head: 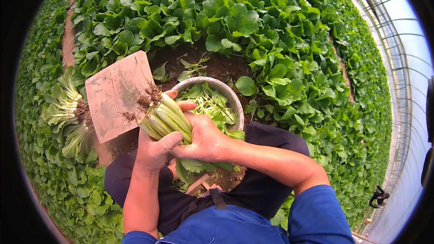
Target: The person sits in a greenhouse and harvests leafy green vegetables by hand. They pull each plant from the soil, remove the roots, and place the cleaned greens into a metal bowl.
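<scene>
Both my hands are closed around a thick bunch of leafy greens [169,118], its pale stems angled up and to the left. Brown, soil-covered roots [149,99] stick out at the top end of the bunch. My left hand [154,149] grips it from below and the left, thumb laid across the stems. My right hand [203,135] wraps the stems from the right. Green leaves [195,166] hang under my wrists. Just beyond the hands stands a round tub [239,105] with loose leaves [213,103] in it, partly hidden by my right hand.
A flat, dirt-smeared board [115,98] lies left of the tub. Tied bunches of greens [69,108] rest beside it, roots toward the board. Dense leafy crop rows [203,6] surround me. A wooden stool [198,184] shows between my legs. Another person [378,196] is far off near the greenhouse wall [410,108].
</scene>
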